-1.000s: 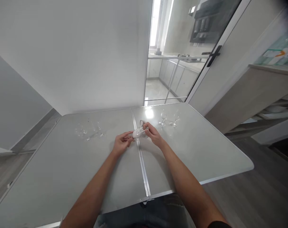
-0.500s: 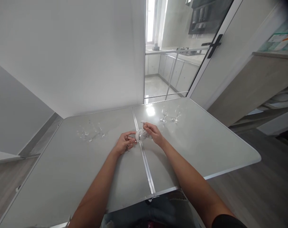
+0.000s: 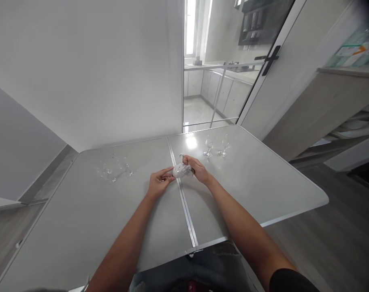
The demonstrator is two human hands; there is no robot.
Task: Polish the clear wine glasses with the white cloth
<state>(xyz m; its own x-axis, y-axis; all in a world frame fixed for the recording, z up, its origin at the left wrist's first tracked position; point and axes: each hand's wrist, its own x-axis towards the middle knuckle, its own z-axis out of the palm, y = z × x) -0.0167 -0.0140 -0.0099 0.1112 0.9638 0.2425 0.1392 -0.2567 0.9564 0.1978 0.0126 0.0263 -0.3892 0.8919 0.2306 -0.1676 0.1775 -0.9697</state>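
Observation:
My left hand [image 3: 159, 182] is closed around the stem end of a clear stemmed glass [image 3: 175, 171], which lies tilted sideways above the table's metal seam. In my right hand [image 3: 199, 168] a white cloth [image 3: 182, 156] is pinched at the mouth of the glass. White folds of it show through the bowl, so part of the cloth appears to be inside. The foot of the glass is mostly hidden by my left fingers.
Two clear stemmed glasses, a nearer-left one [image 3: 207, 148] and a right one [image 3: 223, 147], stand upright at the back right. Several clear glasses [image 3: 114, 178] are at the left, hard to make out. A wall and glass door [image 3: 220, 89] border the table [image 3: 248, 182].
My left fingers have closed in around the stem, and the glass has turned slightly. My right hand stays on the cloth at the bowl. The view has shifted a little.

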